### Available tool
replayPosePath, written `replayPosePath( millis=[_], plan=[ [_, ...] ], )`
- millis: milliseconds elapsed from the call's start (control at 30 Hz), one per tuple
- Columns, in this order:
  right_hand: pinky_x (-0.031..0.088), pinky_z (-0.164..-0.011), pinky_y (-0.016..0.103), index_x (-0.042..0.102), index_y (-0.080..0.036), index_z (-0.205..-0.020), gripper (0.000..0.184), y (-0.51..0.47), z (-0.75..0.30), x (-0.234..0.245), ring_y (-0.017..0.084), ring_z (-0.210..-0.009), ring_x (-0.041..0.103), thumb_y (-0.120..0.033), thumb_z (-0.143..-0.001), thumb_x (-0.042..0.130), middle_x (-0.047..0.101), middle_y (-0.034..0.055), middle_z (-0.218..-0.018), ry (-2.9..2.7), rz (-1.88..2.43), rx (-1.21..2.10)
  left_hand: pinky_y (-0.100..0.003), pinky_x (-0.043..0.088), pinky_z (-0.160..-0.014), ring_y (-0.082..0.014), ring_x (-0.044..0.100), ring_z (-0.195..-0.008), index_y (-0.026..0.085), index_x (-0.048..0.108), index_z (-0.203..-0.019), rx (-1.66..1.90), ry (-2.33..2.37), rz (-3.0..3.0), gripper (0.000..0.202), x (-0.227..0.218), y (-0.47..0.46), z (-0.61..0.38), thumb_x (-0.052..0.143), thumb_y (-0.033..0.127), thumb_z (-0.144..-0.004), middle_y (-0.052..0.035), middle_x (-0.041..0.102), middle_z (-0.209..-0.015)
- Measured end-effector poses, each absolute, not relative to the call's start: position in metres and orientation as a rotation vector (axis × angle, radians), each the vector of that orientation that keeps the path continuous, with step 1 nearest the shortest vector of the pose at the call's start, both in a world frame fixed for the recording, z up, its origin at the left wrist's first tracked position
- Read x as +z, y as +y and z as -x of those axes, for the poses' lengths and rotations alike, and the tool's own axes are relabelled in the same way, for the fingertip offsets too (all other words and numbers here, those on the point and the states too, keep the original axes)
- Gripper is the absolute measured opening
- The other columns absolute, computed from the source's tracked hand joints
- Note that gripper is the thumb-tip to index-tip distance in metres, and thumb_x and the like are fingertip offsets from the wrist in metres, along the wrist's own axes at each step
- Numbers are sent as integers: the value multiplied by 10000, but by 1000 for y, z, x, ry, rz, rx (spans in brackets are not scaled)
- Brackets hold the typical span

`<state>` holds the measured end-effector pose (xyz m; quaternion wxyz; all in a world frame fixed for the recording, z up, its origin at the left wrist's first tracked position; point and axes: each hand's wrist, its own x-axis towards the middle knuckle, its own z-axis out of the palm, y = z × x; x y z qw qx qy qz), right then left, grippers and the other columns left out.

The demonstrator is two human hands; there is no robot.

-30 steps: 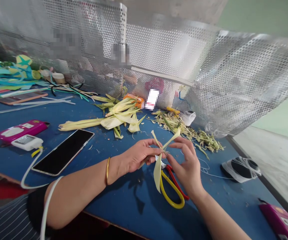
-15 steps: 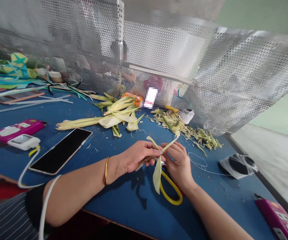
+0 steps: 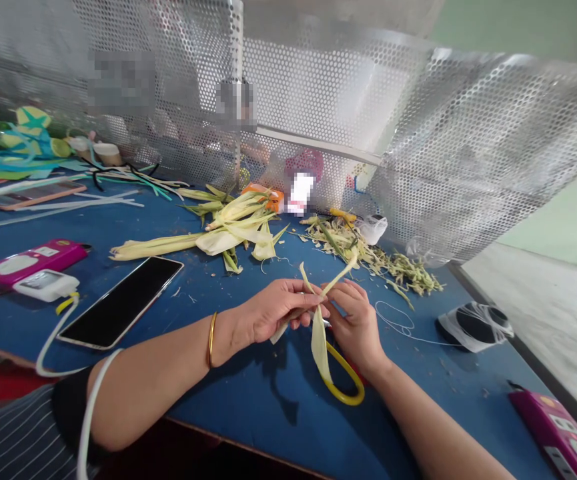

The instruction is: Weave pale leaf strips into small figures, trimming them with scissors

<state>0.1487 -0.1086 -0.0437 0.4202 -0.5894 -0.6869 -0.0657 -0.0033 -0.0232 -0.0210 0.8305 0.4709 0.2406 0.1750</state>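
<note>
Pale green corn husk strips [image 3: 319, 343] cross between my two hands over the blue table. With thumb and fingers, my left hand [image 3: 281, 310] pinches the strips where they cross. My right hand [image 3: 355, 327] is closed against the same crossing from the other side, its fingertips partly hidden behind the husk. Scissors with a yellow handle loop [image 3: 348, 393] hang under my right palm. A bit of their metal shows between the hands, and my right hand covers the rest. Beyond my hands lies a bundle of corn husks [image 3: 225, 240].
A phone [image 3: 123, 303] and a magenta case [image 3: 33, 260] lie left. Husk scraps [image 3: 348, 240] are piled at the back. A thread spool [image 3: 473, 327] and another magenta case [image 3: 558, 427] lie right. Perforated metal panels [image 3: 308, 87] stand behind. A white cable [image 3: 88, 413] crosses my left arm.
The husk strips have shifted slightly between my fingers, and the hanging piece now overlaps the scissors' yellow loop. Both hands stay in nearly the same place.
</note>
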Motion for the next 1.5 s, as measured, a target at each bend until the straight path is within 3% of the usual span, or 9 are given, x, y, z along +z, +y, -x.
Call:
replayPosePath(
  millis=[167, 500, 633, 800, 933, 1100, 1200, 1333, 1500],
  plan=[
    [362, -1030, 465, 650, -251, -817, 161, -113, -151, -36, 194, -874, 676, -221, -943, 554, 731, 14, -912, -1719, 1467, -221, -142, 272, -371, -6, 387, -381, 122, 689, -846, 330, 457, -738, 149, -19, -21, 3, 782, 136, -730, 0, 633, -635],
    [350, -1029, 450, 639, -244, -851, 139, -114, -151, -36, 181, -889, 667, -190, -949, 557, 727, 8, -930, -1742, 1462, -253, -130, 286, -373, -4, 383, -376, 106, 694, -884, 330, 432, -676, 135, -21, -17, 4, 755, 117, -765, 11, 600, -607],
    [364, -1013, 429, 640, -242, -877, 125, -114, -150, -36, 178, -861, 657, -193, -953, 553, 720, 11, -910, -1738, 1447, -269, -154, 337, -396, -37, 454, -409, 108, 710, -950, 303, 414, -687, 177, -22, -16, 4, 741, 151, -781, 8, 612, -605],
    [381, -980, 398, 625, -226, -792, 212, -112, -151, -39, 173, -804, 620, -192, -962, 504, 678, 12, -795, -1779, 1473, -259, -194, 421, -471, -91, 566, -543, 112, 729, -954, 297, 438, -889, 256, -27, -17, 3, 778, 268, -757, -69, 724, -766],
    [344, -1022, 425, 667, -230, -781, 219, -108, -154, -42, 186, -838, 634, -230, -948, 526, 704, 19, -836, -1731, 1505, -79, -180, 359, -443, -73, 542, -523, 108, 734, -882, 367, 470, -1056, 210, -26, -21, 3, 771, 272, -757, -94, 742, -796],
    [447, -922, 367, 732, -244, -976, 177, -108, -158, -40, 230, -998, 646, -264, -856, 602, 735, 37, -1010, -1353, 1382, 600, -181, 322, -427, -74, 567, -513, 112, 715, -829, 405, 563, -1141, 241, -17, -24, 4, 677, 351, -832, -109, 747, -830],
    [466, -887, 353, 745, -223, -987, 215, -109, -156, -38, 222, -926, 656, -329, -823, 658, 743, 37, -922, -1069, 1282, 866, -191, 317, -418, -81, 574, -506, 115, 704, -820, 357, 587, -1183, 305, -16, -25, 4, 629, 409, -851, -116, 749, -845],
    [476, -763, 318, 747, -204, -767, 177, -109, -150, -40, 176, -739, 623, -380, -753, 739, 720, 22, -753, -935, 1314, 814, -198, 303, -424, -68, 561, -499, 117, 698, -775, 341, 587, -1326, 273, -19, -27, 4, 707, 390, -774, -100, 747, -856],
    [455, -755, 322, 743, -202, -732, 163, -108, -150, -46, 179, -735, 616, -364, -745, 733, 717, 18, -745, -994, 1431, 620, -213, 317, -437, -76, 557, -482, 128, 693, -710, 325, 606, -1427, 244, -20, -28, 4, 703, 367, -760, -59, 717, -733]
  ],
)
